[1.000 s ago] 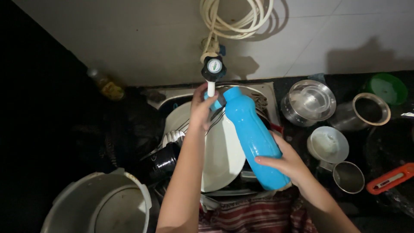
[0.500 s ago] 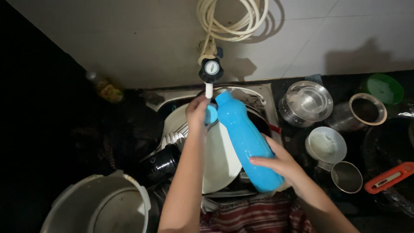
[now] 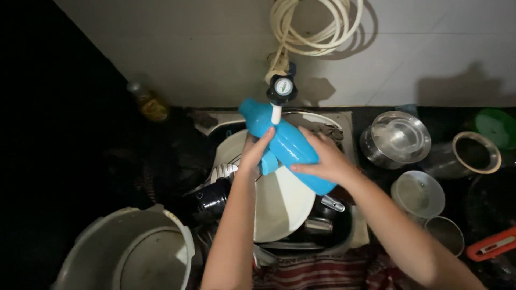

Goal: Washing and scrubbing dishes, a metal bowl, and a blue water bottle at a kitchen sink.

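A blue plastic bottle (image 3: 293,147) lies tilted over the sink, its neck at the upper left under the wall tap (image 3: 281,90). My right hand (image 3: 325,161) grips its lower body. My left hand (image 3: 257,153) presses on the bottle's left side and seems to hold a small blue cap; I cannot tell for sure. A large white plate (image 3: 282,204) lies in the sink (image 3: 344,123) below the bottle.
A coiled white hose (image 3: 312,27) hangs on the wall. Steel pots and bowls (image 3: 398,139) stand on the dark counter at right, with a green lid (image 3: 494,126) and a red-handled tool (image 3: 492,244). A big grey pot (image 3: 126,252) is at bottom left.
The bottle has swung from leaning right to leaning left, its neck now left of the tap. My right hand moved up along its body, and my left hand came down against its side.
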